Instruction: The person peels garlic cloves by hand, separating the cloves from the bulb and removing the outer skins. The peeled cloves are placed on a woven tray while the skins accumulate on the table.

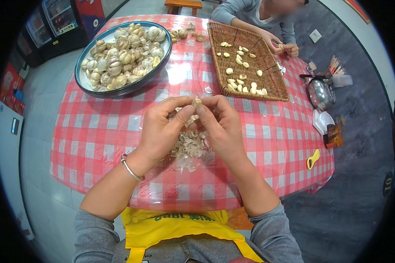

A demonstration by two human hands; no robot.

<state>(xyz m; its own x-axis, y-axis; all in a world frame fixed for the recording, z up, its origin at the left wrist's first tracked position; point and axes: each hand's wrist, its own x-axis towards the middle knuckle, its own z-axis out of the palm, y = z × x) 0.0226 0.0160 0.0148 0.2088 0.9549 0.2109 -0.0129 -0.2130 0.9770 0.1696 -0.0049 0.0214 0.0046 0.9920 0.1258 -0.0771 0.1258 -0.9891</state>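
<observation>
Between the thumbs and forefingers of my left hand (166, 123) and my right hand (222, 126) is a single garlic clove (196, 103), pinched from both sides. Directly beneath my hands lies a loose heap of papery garlic skins (191, 144), partly covered by them. Beyond my left hand stands a wide blue-rimmed enamel basin (82, 80) piled with garlic bulbs (121, 59). Past my right hand, a rectangular brown wicker basket (256, 36) holds several peeled garlic cloves (239, 61) scattered over its bottom.
A red-and-white checked cloth under clear plastic covers the table (115, 141). Across it, another person (250, 19) holds a small piece in both hands. To the right are a yellow peeler (313, 159), a metal bowl (320, 93), plastic cups (342, 80) and an amber container (334, 136).
</observation>
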